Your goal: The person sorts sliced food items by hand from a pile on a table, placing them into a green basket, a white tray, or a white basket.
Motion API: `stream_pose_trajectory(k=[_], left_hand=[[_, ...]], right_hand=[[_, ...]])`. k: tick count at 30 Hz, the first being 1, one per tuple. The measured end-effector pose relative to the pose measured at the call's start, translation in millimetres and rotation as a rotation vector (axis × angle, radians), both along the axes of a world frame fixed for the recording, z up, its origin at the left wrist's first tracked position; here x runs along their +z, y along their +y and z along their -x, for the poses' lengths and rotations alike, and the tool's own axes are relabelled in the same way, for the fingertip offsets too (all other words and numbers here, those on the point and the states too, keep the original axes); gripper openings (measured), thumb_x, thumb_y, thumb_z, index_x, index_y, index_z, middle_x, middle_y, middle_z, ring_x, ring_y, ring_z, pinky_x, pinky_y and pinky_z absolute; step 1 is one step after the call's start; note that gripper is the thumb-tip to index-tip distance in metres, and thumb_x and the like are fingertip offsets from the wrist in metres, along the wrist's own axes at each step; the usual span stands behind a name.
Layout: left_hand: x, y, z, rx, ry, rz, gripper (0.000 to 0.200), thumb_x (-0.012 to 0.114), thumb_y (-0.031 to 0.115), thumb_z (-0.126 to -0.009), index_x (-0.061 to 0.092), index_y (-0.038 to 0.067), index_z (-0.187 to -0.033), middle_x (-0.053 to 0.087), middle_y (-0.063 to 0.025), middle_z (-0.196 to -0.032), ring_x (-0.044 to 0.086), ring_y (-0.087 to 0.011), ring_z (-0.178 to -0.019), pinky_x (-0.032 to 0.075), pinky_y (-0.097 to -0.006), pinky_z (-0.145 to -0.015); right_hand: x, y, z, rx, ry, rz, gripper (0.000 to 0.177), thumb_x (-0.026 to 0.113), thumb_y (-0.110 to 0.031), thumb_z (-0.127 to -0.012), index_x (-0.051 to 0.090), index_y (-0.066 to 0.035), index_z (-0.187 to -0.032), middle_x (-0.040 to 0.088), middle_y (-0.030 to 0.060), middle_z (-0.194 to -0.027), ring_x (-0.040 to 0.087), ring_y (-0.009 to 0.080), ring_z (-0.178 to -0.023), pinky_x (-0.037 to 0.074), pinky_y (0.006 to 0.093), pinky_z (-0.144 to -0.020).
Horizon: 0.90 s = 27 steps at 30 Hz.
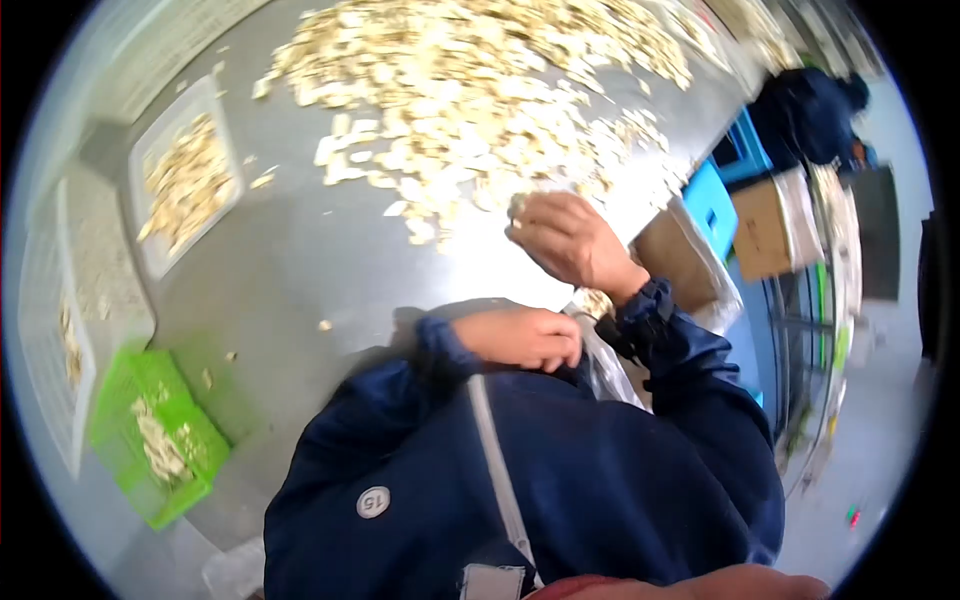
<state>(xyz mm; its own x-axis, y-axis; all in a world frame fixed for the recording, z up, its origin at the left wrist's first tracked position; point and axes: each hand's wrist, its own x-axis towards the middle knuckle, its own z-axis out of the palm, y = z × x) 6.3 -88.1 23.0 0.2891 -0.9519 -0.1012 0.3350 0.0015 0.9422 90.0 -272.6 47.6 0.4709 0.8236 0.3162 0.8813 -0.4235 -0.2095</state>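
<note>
A broad heap of pale, flat slices (440,110) covers the far part of the metal table (290,250). My right hand (570,240) is above the near edge of the heap, its fingers curled together, with a small pale piece (516,208) showing at the fingertips. Closer to my body, my left hand (520,338) has its fingers bent inward at the table's near edge; what they may hold is hidden. Just right of it, a clear plastic bag (605,370) hangs, and some slices (594,302) show below my right wrist.
On the left are a white tray (237,190) of slices, a green basket (205,470) with a few pieces, and a white crate (60,400). To the right stand cardboard boxes (765,235), blue crates (708,210) and another person (805,115) in dark clothes.
</note>
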Motion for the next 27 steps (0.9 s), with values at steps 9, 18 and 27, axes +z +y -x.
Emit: stream_pose_trajectory(k=[9,18,27], left_hand=[[7.0,1.0,-2.3,0.096,0.049,-0.051,0.026,0.047,0.021,-0.112,0.065,0.002,-0.11,0.06,0.0003,-0.081,0.046,-0.0042,-0.059,0.038,-0.0218,-0.053],[12.3,5.3,-0.6,0.146,0.262,-0.066,0.025,0.047,0.021,-0.114,0.065,0.004,-0.111,0.059,0.0005,-0.084,0.045,-0.0029,-0.058,0.033,-0.0191,-0.048],[8.8,5.6,0.7,0.189,0.282,-0.034,0.024,0.049,0.021,-0.113,0.066,0.004,-0.111,0.059,0.0007,-0.083,0.046,-0.0027,-0.058,0.033,-0.0185,-0.049]], right_hand=[[1.7,-81.3,10.2,-0.486,-0.085,0.0,0.023,0.078,-0.017,-0.091,0.076,-0.011,-0.113,0.073,0.0064,-0.124,0.065,0.0301,-0.121,0.053,0.0439,-0.102],[1.6,8.5,-57.5,-0.47,-0.077,-0.141,0.037,0.072,-0.031,-0.097,0.071,-0.014,-0.129,0.069,0.0104,-0.131,0.065,0.0328,-0.12,0.051,0.0444,-0.103],[7.2,-20.9,-44.5,-0.324,0.282,-0.133,0.032,0.073,-0.027,-0.098,0.074,-0.011,-0.125,0.069,0.0146,-0.134,0.066,0.036,-0.12,0.053,0.0443,-0.103]])
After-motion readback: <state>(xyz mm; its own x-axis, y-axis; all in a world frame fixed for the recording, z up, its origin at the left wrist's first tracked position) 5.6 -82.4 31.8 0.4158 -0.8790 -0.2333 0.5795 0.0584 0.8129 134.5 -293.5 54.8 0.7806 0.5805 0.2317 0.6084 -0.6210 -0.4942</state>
